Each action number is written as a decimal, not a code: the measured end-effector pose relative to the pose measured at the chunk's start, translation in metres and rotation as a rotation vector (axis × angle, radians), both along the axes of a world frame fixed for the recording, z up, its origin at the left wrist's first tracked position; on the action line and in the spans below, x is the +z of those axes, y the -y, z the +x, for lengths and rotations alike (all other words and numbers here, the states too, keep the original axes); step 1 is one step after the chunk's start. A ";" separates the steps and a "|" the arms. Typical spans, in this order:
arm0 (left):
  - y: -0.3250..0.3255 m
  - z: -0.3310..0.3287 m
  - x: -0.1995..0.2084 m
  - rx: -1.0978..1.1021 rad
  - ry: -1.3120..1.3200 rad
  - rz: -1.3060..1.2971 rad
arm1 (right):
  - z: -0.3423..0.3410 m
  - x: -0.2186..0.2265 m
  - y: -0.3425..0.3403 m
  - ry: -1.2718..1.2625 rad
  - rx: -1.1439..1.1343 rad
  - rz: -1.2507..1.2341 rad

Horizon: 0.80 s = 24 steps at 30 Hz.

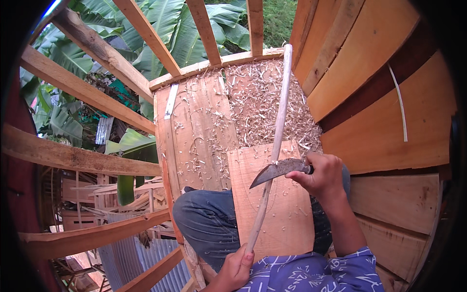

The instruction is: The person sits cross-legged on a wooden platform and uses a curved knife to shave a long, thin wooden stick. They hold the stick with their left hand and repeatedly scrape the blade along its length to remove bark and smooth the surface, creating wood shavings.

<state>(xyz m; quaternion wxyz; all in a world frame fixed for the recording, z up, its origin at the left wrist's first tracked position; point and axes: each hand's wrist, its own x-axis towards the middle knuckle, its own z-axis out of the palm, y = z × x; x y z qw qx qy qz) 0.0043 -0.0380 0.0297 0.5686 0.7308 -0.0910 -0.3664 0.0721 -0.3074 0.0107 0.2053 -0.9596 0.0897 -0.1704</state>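
Note:
A long, thin wooden stick (279, 117) slants across the middle, from near my waist up to the far edge of the plank floor. My left hand (236, 267) is closed round its near end. In my right hand (323, 177) is a knife (278, 170) with a broad, dark, curved blade, gripped by its handle, which my fingers mostly cover. The blade lies across the stick, its tip pointing left, with my right thumb against the blade near the handle. Beneath them a flat wooden board (243, 204) rests over my lap.
Curly wood shavings (262, 107) cover much of the plank floor (194, 126) ahead. Wooden rails (82, 158) stand along the left and far side, with banana leaves (168, 36) beyond. A plank wall (384, 117) closes the right side. Corrugated metal sheeting (141, 260) lies below left.

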 end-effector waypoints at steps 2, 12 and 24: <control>0.006 0.010 0.022 0.020 0.028 0.051 | 0.004 -0.006 0.006 0.028 -0.058 -0.033; -0.015 -0.006 -0.015 0.072 -0.255 -0.211 | -0.016 0.000 0.046 -0.073 -0.249 0.293; 0.002 -0.005 -0.001 0.010 0.060 0.025 | -0.005 -0.014 0.009 -0.139 -0.151 0.186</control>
